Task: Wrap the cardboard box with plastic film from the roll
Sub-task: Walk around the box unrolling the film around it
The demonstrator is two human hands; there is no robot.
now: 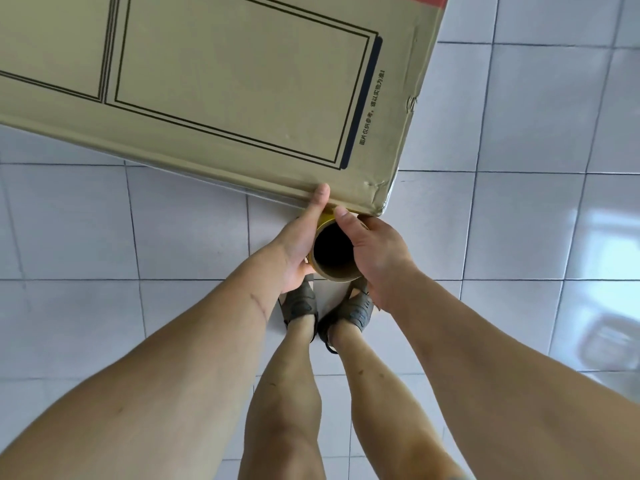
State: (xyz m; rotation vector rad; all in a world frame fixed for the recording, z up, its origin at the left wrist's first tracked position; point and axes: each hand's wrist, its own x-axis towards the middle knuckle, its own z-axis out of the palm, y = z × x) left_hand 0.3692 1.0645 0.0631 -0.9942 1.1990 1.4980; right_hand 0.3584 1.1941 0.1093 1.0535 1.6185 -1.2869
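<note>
Now both hands hold the roll (334,251) upright, its hollow core facing the camera: the left hand (299,242) is curled round its left side with the thumb stretched up to press on the near edge of the cardboard box (221,84), and the right hand (375,252) is wrapped round the right side with the thumb over the top rim. The roll stands just in front of the box, touching its near edge close to the dented right corner. I cannot see the film itself, so whether its end is already stuck under the left thumb is not clear. To do this step well, I think the thumb should pin the film end firmly on the cardboard while the right hand pulls the roll away with steady tension, keeping it upright. Below the hands are the person's feet on the tiled floor (519,220).
</note>
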